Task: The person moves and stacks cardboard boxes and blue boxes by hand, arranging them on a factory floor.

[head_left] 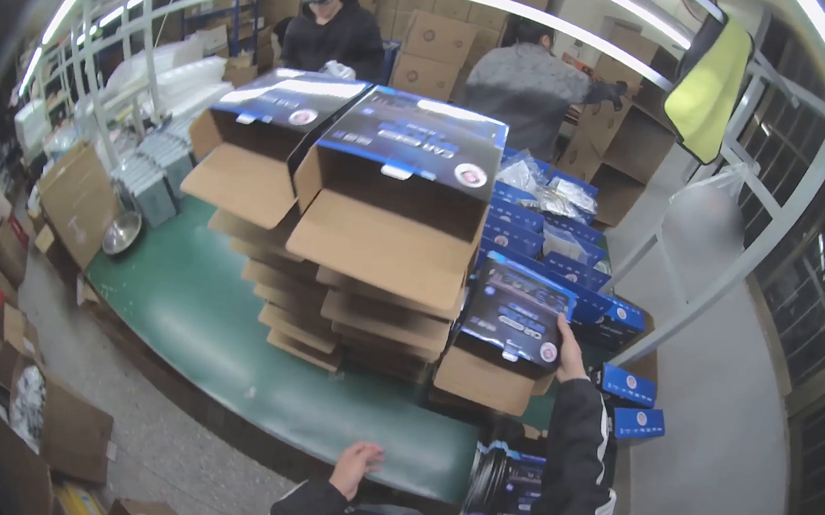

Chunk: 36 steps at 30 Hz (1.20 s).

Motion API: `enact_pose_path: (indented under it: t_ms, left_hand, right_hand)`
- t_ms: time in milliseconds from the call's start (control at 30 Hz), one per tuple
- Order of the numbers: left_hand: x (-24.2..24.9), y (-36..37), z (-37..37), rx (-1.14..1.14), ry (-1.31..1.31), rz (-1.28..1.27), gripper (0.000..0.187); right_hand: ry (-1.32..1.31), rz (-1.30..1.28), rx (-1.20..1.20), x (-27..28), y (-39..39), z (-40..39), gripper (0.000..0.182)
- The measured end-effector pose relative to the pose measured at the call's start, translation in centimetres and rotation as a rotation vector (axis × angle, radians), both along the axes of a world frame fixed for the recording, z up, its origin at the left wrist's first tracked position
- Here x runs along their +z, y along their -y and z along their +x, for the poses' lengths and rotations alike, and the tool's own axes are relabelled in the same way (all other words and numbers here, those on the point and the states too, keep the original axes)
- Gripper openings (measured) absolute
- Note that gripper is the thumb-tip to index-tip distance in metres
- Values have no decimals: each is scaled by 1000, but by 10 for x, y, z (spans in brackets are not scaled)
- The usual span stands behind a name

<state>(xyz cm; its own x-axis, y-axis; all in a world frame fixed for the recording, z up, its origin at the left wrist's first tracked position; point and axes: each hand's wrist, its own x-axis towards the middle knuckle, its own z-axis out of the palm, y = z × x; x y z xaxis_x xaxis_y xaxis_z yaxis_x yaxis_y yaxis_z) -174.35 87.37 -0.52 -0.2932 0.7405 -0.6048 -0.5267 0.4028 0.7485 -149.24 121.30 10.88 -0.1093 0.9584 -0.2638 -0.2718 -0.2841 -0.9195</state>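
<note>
My right hand (571,353) is at the right edge of a blue printed cardboard box (517,314), gripping its side. The box's brown front flap (483,376) hangs open toward me. Low over the green tabletop's front edge is my left hand (355,469), its fingers loosely bent and apart with nothing in them. Left of the held box rise two stacks of similar boxes, topped by a blue box (415,142) and another blue box (283,103), all with brown flaps open. A pile of flat blue cartons (509,489) lies below my right forearm.
Behind the held box, blue boxes (574,249) contain clear plastic bags. Two small blue boxes (628,384) sit by the wall at right. A white metal frame (778,221) rises there. Two people work beyond the green table (223,338). Brown cartons (73,423) stand on the floor at left.
</note>
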Motion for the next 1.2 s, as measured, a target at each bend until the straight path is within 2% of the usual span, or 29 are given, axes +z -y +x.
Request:
enact_pose_path:
  t_ms: [100,200,300,400,500,600,700,967,1100,1200]
  left_hand:
    - [-12,-12,-9,-105,-67,-64,17]
    - [-14,-26,-19,-114,-80,-139,19]
    - [-30,-30,-30,-71,-98,-146,18]
    - [-29,-38,-32,-93,-100,-213,18]
    - [-28,-50,-35,-188,-117,-260,19]
    - [-28,-59,-41,-300,-183,-247,23]
    - [-35,-68,-49,-332,-210,-222,25]
    - [-53,-89,-54,-442,-248,-270,25]
    - [-68,-102,-42,-455,-275,-281,28]
    - [-76,-111,-29,-496,-258,-307,29]
  right_hand:
    - [111,-80,29,-25,-48,-16,46]
    - [139,-146,51,-29,-61,-12,60]
    - [287,-80,-37,-57,-60,8,77]
    - [138,-282,33,-86,-52,23,91]
    - [-49,-351,150,-112,-47,18,78]
    - [-1,-274,111,-83,-30,-4,53]
    - [40,-217,104,-97,-37,-10,36]
    - [337,-222,103,-120,-54,-24,26]
    - [437,-224,150,-173,-87,-34,31]
    - [396,-199,75,-206,-107,-47,30]
